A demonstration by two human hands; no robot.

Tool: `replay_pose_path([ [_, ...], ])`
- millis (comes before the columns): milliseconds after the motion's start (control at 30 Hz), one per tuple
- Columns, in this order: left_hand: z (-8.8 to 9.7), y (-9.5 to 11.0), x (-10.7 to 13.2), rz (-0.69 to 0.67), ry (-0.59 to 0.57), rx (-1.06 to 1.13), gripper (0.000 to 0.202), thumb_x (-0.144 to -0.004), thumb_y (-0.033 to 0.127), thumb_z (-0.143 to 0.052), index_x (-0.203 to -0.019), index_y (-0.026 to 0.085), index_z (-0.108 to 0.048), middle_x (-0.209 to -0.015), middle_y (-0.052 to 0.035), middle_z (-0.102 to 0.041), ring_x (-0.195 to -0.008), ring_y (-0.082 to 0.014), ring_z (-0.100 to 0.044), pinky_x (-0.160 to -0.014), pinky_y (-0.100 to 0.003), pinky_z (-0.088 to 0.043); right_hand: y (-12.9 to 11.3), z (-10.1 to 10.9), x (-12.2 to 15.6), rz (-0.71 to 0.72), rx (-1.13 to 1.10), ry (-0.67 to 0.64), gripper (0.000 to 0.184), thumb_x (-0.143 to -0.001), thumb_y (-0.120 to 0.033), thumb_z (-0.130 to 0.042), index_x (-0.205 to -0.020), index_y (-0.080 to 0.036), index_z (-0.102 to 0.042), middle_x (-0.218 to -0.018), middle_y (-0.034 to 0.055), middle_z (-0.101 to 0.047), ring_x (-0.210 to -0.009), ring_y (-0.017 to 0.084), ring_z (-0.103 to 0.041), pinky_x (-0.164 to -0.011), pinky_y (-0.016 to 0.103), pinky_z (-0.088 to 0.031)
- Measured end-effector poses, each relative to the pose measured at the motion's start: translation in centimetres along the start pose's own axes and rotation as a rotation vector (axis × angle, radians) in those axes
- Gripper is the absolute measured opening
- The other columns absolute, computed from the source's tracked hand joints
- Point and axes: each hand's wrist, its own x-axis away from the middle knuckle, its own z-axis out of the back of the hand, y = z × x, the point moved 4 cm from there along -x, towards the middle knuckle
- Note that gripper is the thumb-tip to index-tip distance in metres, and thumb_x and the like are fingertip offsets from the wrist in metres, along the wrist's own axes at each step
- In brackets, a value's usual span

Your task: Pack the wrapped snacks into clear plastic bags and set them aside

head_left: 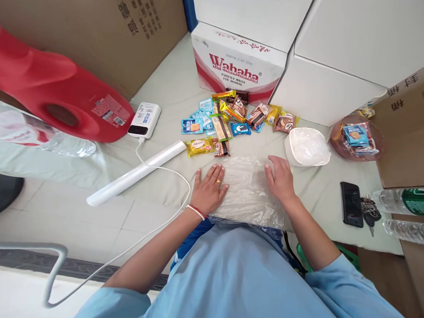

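Note:
A clear plastic sheet or bag (247, 188), wrinkled, lies flat at the table's front edge and hangs slightly over it. My left hand (209, 188) rests flat on its left side with fingers stretched forward. At its right side my right hand (280, 178) touches the film, fingers apart and slightly bent. Past the film lies a pile of wrapped snacks (220, 126), in blue, yellow and brown packets. Beside my right hand stands a white square tub (299, 160) with a crumpled translucent liner or bag in it.
Left: a white roll (137, 174), a power bank (145, 121) with a white cable, a red jug (70, 96) and a water bottle (58, 138). Right: a round bowl of snacks (339, 148), a phone (351, 205), keys (370, 210) and bottles (393, 200). Behind: a Wahaha box (237, 52).

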Motion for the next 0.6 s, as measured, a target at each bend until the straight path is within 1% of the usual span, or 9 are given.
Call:
replay_pose_path([
  [67, -0.2, -0.4, 0.0, -0.001, -0.01, -0.009, 0.063, -0.106, 0.044, -0.03, -0.163, 0.017, -0.029, -0.167, -0.0146, -0.034, -0.157, -0.0277, -0.031, -0.127, -0.066, -0.008, -2.3, -1.0, -4.0, 0.007, 0.013, -0.131, 0.04, -0.106, -0.038, -0.035, -0.123, -0.019, -0.067, -0.117, 0.0149, -0.072, -0.11, 0.03, -0.064, -0.102, 0.046, -0.05],
  [133, -0.2, -0.5, -0.1, -0.002, -0.01, -0.016, 0.063, -0.106, 0.044, -0.029, -0.163, 0.017, -0.028, -0.168, -0.0136, -0.033, -0.157, -0.0273, -0.03, -0.127, -0.066, -0.009, -5.0, -3.1, -8.0, 0.0, 0.08, -0.287, 0.038, -0.105, -0.038, -0.038, -0.114, -0.019, -0.069, -0.112, 0.0135, -0.074, -0.108, 0.031, -0.065, -0.096, 0.043, -0.053],
  [167, -0.3, -0.4, -0.1, -0.001, -0.011, -0.02, 0.063, -0.106, 0.045, -0.028, -0.163, 0.018, -0.028, -0.168, -0.013, -0.032, -0.157, -0.0271, -0.029, -0.127, -0.065, -0.009, -6.5, -4.4, -9.9, -0.007, 0.111, -0.324, 0.038, -0.104, -0.041, -0.041, -0.115, -0.018, -0.069, -0.115, 0.0146, -0.073, -0.11, 0.032, -0.065, -0.094, 0.044, -0.054],
  [267, -0.3, -0.3, -0.1, 0.005, -0.024, -0.03, 0.064, -0.106, 0.046, -0.028, -0.164, 0.018, -0.027, -0.168, -0.0122, -0.032, -0.158, -0.0268, -0.029, -0.128, -0.065, -0.009, -10.1, -7.9, -14.5, -0.056, 0.18, -0.295, 0.05, -0.1, -0.053, -0.051, -0.126, -0.011, -0.064, -0.127, 0.0204, -0.067, -0.118, 0.035, -0.063, -0.095, 0.044, -0.054],
  [333, -0.4, -0.3, 0.0, 0.013, -0.028, -0.032, 0.064, -0.106, 0.047, -0.027, -0.164, 0.018, -0.028, -0.168, -0.0123, -0.033, -0.158, -0.0265, -0.028, -0.128, -0.064, -0.009, -11.2, -9.8, -16.1, -0.097, 0.211, -0.288, 0.058, -0.095, -0.054, -0.06, -0.131, -0.008, -0.059, -0.132, 0.0232, -0.063, -0.117, 0.034, -0.064, -0.095, 0.042, -0.055],
  [367, -0.4, -0.3, 0.0, 0.015, -0.027, -0.029, 0.064, -0.106, 0.047, -0.027, -0.164, 0.018, -0.028, -0.168, -0.0123, -0.032, -0.158, -0.0263, -0.028, -0.128, -0.064, -0.009, -11.2, -10.4, -16.6, -0.116, 0.222, -0.296, 0.059, -0.094, -0.051, -0.063, -0.132, -0.007, -0.058, -0.133, 0.0237, -0.062, -0.115, 0.033, -0.065, -0.095, 0.041, -0.055],
  [433, -0.4, -0.4, 0.0, 0.013, -0.022, -0.016, 0.064, -0.107, 0.048, -0.025, -0.163, 0.017, -0.028, -0.168, -0.012, -0.032, -0.158, -0.0256, -0.027, -0.128, -0.064, -0.008, -10.0, -10.8, -16.9, -0.162, 0.241, -0.324, 0.051, -0.093, -0.043, -0.065, -0.13, -0.009, -0.06, -0.132, 0.0226, -0.062, -0.111, 0.031, -0.067, -0.093, 0.039, -0.056],
  [500, -0.4, -0.4, 0.0, 0.004, -0.021, 0.001, 0.064, -0.107, 0.048, -0.025, -0.163, 0.017, -0.028, -0.169, -0.0115, -0.032, -0.158, -0.0253, -0.027, -0.128, -0.064, -0.008, -7.8, -10.2, -16.7, -0.222, 0.263, -0.353, 0.044, -0.094, -0.04, -0.062, -0.127, -0.011, -0.063, -0.129, 0.0214, -0.063, -0.109, 0.031, -0.068, -0.091, 0.039, -0.056],
  [600, -0.2, -0.4, 0.0, -0.006, -0.023, 0.023, 0.064, -0.107, 0.047, -0.025, -0.163, 0.017, -0.029, -0.169, -0.0108, -0.031, -0.159, -0.025, -0.026, -0.128, -0.064, -0.008, -5.0, -8.4, -16.1, -0.265, 0.319, -0.352, 0.046, -0.094, -0.04, -0.061, -0.13, -0.011, -0.063, -0.133, 0.0231, -0.059, -0.109, 0.033, -0.068, -0.09, 0.042, -0.056],
])
